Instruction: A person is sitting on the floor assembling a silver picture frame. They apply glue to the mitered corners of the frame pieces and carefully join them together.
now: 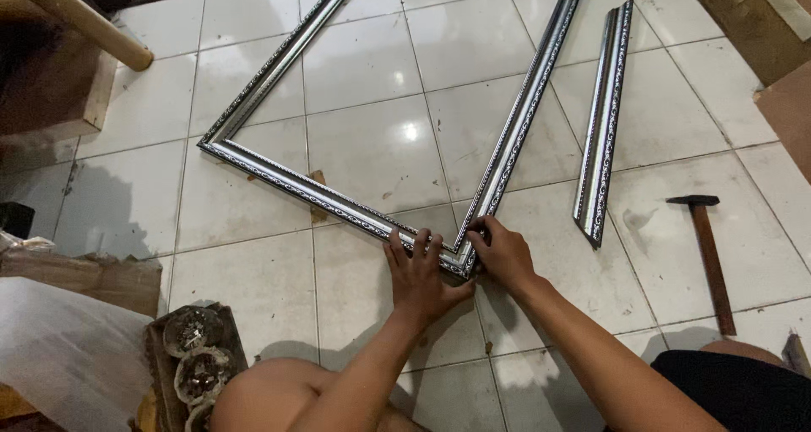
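Note:
Silver and black ornate frame moulding (304,191) lies on the white tiled floor (372,60), three lengths meeting in two mitred corners. My left hand (418,271) lies flat, fingers spread, on the lower length beside the near corner (463,259). My right hand (500,250) presses the long right length (528,103) against that corner. Both hands touch the moulding where the two pieces meet. A separate fourth length (603,119) lies loose to the right, apart from the others.
A hammer (708,255) with a wooden handle lies on the tiles at the right. A wooden box and a pole (80,22) are at the far left. Cardboard (93,276) and a tray with round containers (194,356) sit at the lower left. My knees show below.

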